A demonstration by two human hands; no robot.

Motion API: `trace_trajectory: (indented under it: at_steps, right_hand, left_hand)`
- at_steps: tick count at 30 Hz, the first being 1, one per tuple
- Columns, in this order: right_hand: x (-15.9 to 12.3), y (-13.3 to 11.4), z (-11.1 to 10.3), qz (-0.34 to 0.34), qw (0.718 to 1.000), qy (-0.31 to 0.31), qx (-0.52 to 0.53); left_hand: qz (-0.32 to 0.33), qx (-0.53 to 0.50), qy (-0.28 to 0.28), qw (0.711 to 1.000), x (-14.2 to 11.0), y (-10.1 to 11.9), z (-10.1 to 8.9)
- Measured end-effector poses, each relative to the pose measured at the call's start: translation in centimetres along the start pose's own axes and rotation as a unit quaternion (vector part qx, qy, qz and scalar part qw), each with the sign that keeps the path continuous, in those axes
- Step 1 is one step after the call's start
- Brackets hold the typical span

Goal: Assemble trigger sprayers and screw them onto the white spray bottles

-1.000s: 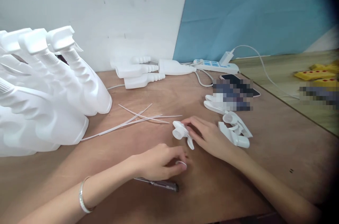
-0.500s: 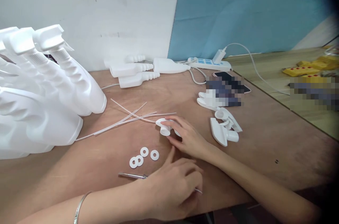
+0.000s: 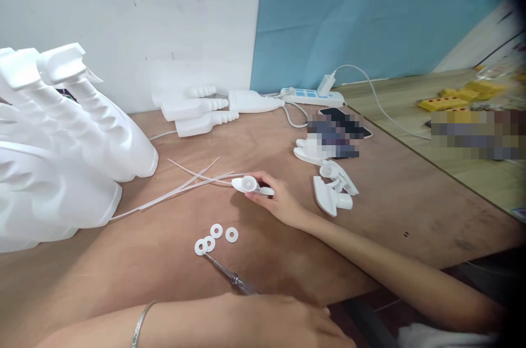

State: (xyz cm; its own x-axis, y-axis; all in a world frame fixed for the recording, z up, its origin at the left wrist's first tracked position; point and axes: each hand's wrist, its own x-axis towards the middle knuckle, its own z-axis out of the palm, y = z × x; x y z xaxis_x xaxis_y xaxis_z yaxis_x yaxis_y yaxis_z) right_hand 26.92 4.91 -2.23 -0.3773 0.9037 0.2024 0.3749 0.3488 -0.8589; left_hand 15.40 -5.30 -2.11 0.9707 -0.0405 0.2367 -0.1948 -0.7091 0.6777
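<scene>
My right hand is shut on a white spray trigger head, its round opening facing up towards me. At the bottom edge, my left hand shows its back, with its fingers mostly hidden. Beside it, a slim metal-shafted tool has its tip by the washers and its near end behind the hand; I cannot tell whether the hand holds it. Several flat white washers lie left of centre, two overlapping. Thin white tubes lie crossed on the table, left of the trigger head.
White spray bottles stand at the left. More bottles lie along the wall near a power strip. Loose trigger heads and a phone are at the right of the brown table.
My right hand has turned the trigger head so its opening faces up. My left hand has moved down and right, away from it. The tool has shifted and turned, its tip now beside the washers.
</scene>
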Motion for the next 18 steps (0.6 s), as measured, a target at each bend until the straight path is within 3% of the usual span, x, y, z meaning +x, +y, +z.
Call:
trace_trajectory:
  at_steps: [3,8,13,18]
  right_hand:
    - [0.3,-0.1,0.5,0.005,1.000,-0.005,0.008]
    - [0.8,-0.1,1.3,0.008,1.000,-0.008,0.001]
    - [1.1,-0.4,1.9,-0.017,0.999,-0.046,0.010]
    - [1.3,-0.6,2.2,-0.026,0.999,-0.024,0.003]
  left_hand:
    - [-0.040,0.079,0.029,0.996,-0.6,-0.1,-0.6]
    - [-0.019,0.249,0.078,0.965,-1.6,-0.8,0.4]
    - [0.014,0.323,0.147,0.935,-2.1,-0.9,0.7]
    - [-0.029,0.390,0.227,0.892,-3.0,-0.5,0.1]
